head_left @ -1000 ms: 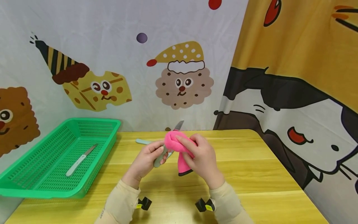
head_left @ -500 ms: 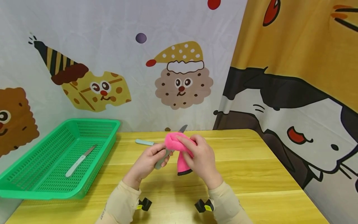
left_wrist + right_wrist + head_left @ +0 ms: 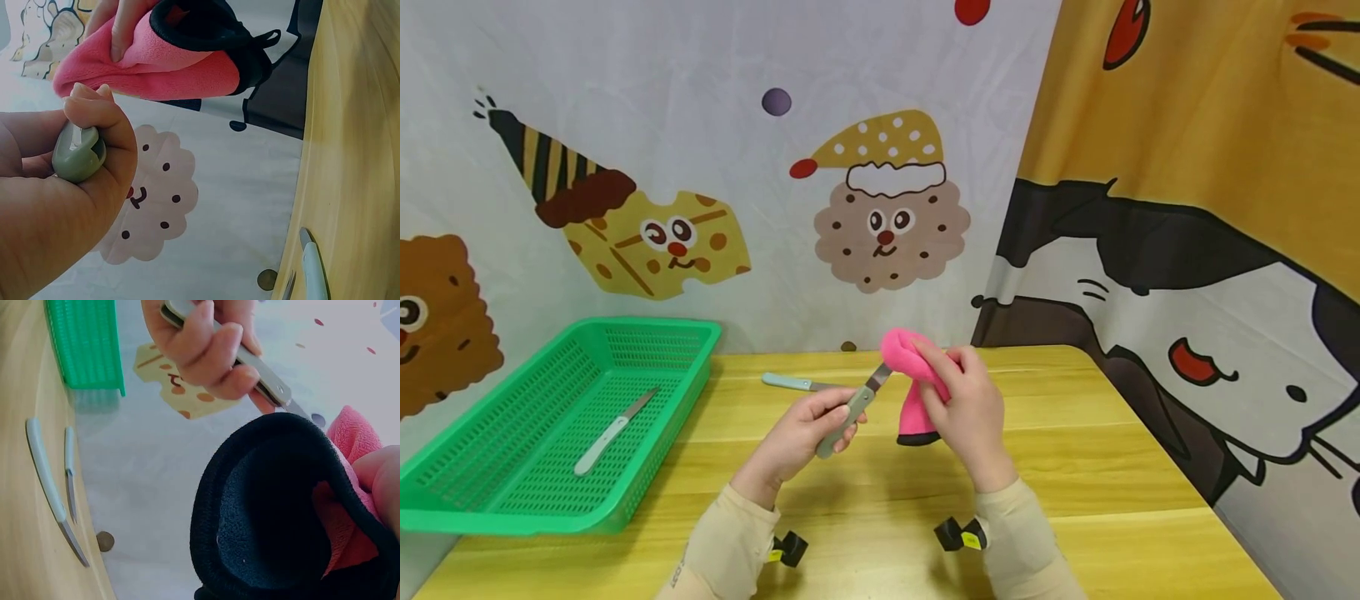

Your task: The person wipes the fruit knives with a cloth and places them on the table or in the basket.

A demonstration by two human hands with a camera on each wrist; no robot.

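Observation:
My left hand [image 3: 796, 435] grips a folding-style knife [image 3: 844, 422] by its grey-green handle, the blade slanting up and away to the right. In my right hand [image 3: 972, 414] is a pink cloth [image 3: 916, 421] with black edging, pinched folded over the outer part of the blade. Bare metal shows between handle and cloth; the tip is hidden in the fold. From the right wrist, the cloth's dark inside [image 3: 269, 506] hangs as a loop in front of the knife handle [image 3: 265, 378]. The left wrist view shows the handle's butt end [image 3: 78, 159] inside the curled fingers.
On the wooden table [image 3: 1075, 467] behind my left hand lies a knife with a pale blue handle [image 3: 786, 381]. A second knife [image 3: 47, 475] lies near it in the right wrist view. A green basket [image 3: 658, 475] at left holds a white-handled knife [image 3: 606, 442].
My right hand and the cloth have moved up and to the right along the blade, away from the handle. The blade's base is now bare, while the tip has become covered.

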